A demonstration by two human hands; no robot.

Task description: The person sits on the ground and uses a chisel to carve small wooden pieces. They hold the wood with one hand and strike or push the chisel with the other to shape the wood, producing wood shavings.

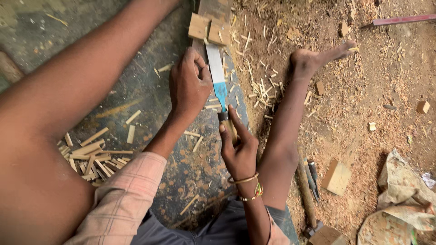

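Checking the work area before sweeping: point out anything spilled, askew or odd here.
Pale wood shavings and splinters litter the ground beside the flat steel chisel with blue-banded wooden handle. Cut sticks lie heaped at left. Small offcut blocks lie scattered in sawdust. Nothing looks broken.

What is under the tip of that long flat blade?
The blade ends against pale wood blocks lying on a dark board. The left hand presses beside it, hiding that edge; the right hand covers the handle.
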